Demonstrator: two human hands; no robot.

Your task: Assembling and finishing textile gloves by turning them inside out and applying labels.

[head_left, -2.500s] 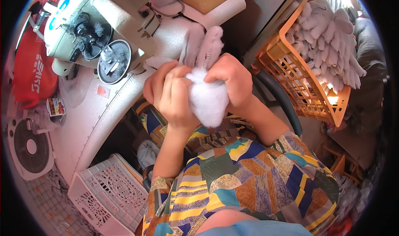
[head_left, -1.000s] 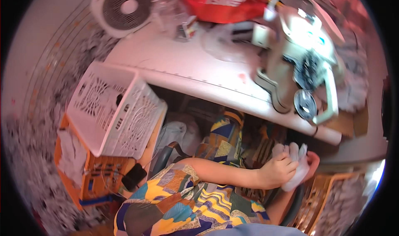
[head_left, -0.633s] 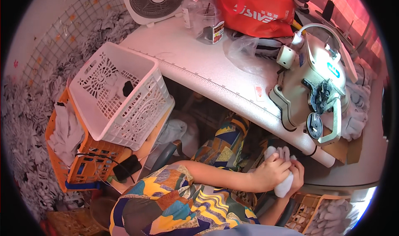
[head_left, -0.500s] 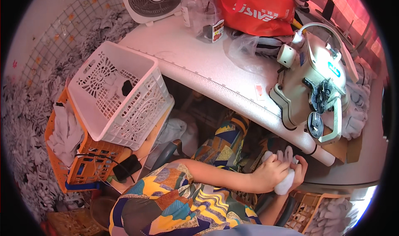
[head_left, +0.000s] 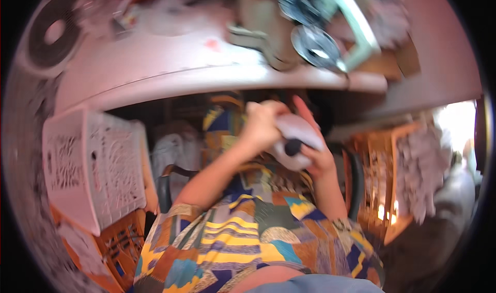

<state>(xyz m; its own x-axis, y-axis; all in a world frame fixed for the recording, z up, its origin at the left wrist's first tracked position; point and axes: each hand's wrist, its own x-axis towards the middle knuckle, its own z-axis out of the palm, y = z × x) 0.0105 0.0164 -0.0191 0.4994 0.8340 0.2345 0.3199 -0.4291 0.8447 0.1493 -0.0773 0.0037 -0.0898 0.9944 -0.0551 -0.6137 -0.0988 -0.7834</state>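
White fabric piece (head_left: 300, 129): clasped between our left hand (head_left: 260, 127) and right hand (head_left: 319, 157), guessing so it can't slip
Grip: narrow, both sides; blur hides finer details
Orange basket (head_left: 373, 161): right of our hands, easy reach probably

Pale table (head_left: 129, 60) beyond fingers (head_left: 273, 107), dark space beneath its edge. Black armrests (head_left: 355, 184) either side of fingers, nearer body. Bright white light (head_left: 457, 122) far right of fingers.

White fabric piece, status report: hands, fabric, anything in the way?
Right hand holding white fabric piece; left hand at its left side, grip blurred. Dark spot on fabric. Nothing seen blocking; table edge beyond hands.
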